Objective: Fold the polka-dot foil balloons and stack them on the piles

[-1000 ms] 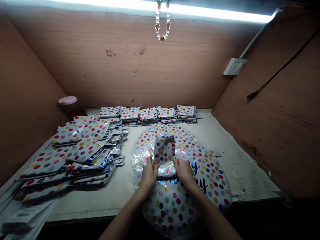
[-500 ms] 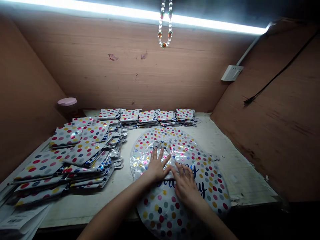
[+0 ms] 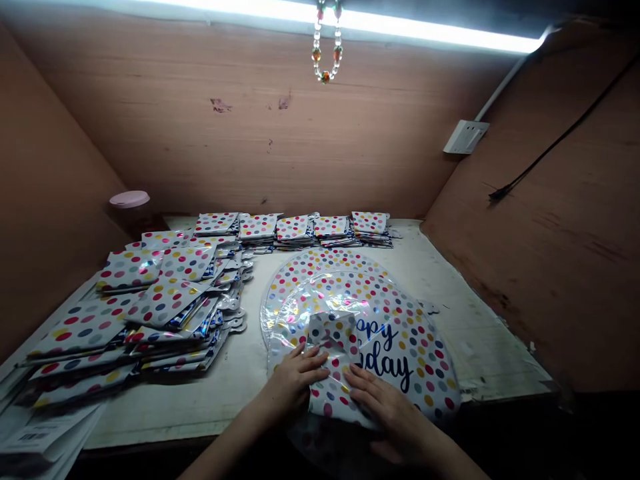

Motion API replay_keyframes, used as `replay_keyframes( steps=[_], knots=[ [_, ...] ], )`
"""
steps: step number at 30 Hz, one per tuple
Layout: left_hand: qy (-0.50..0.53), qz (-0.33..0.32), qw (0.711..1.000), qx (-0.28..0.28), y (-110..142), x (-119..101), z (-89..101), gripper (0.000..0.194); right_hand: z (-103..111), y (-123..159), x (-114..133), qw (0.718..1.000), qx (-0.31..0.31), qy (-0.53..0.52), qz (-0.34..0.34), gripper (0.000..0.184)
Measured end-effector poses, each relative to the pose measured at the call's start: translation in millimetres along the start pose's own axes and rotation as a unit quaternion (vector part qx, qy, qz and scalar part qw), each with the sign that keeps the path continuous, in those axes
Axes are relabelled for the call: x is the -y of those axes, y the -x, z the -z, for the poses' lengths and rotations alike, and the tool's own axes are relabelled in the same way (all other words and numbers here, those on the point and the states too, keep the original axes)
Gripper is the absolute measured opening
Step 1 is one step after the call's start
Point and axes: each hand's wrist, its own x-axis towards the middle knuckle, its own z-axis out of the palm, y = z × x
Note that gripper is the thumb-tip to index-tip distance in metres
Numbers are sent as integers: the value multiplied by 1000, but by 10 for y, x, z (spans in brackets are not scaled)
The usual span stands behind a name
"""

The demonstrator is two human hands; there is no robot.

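The left hand (image 3: 295, 381) and right hand (image 3: 387, 413) lay open, not clamped, flat on the folded part of a polka-dot foil balloon (image 3: 410, 360) at lower centre. Stacked folded balloons (image 3: 165, 300) filled the left, near a pink-lidded jar (image 3: 131, 199).

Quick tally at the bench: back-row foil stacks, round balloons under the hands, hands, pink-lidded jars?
Back-row stacks of folded polka-dot foil balloons: 5
Round polka-dot foil balloon: 1
Hands, left hand and right hand: 2
Pink-lidded jar: 1
Total: 9
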Motion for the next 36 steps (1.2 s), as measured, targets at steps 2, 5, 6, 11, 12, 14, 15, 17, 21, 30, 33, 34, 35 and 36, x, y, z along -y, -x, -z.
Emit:
replay_keyframes(
  steps=[2,5,6,11,12,14,15,17,21,30,33,34,35,36],
  knots=[
    [30,16,999,-30,-12,-32,-54,44,34,-18,-110,994,-27,-105,-11,58],
    [105,90,988,-72,-101,-63,-3,35,75,-204,-330,959,-119,-225,-123,28],
    [130,132,978,-90,-136,-73,21,32,84,-299,-391,944,-146,-228,-188,27],
    [102,298,917,-244,-347,-156,17,45,98,-781,-562,900,-173,-120,-382,37],
    [44,289,915,-277,-404,-177,-6,47,99,-843,-578,899,-169,-109,-388,36],
    [-67,227,931,-279,-526,-213,-69,45,104,-919,-587,899,-161,-85,-398,35],
    [-101,194,945,-245,-585,-223,-108,43,107,-939,-578,898,-157,-71,-405,34],
    [-130,168,964,-161,-683,-220,-198,46,107,-956,-533,890,-156,-42,-426,27],
    [-131,213,964,-86,-768,-159,-349,60,14,-977,-421,898,-217,91,-372,32],
    [-121,147,981,-29,-393,-54,-101,69,-74,-916,-494,974,-4,153,-170,77],
    [-135,113,983,-57,-292,-5,-85,60,21,-879,-391,987,34,130,-91,96],
    [-138,111,982,-71,-282,8,-93,59,11,-882,-352,988,41,128,-77,99],
    [-142,112,980,-87,-273,19,-103,57,-26,-893,-317,988,44,131,-74,101],
    [-149,115,976,-108,-256,27,-113,56,-88,-911,-290,986,40,140,-80,102]
  ],
)
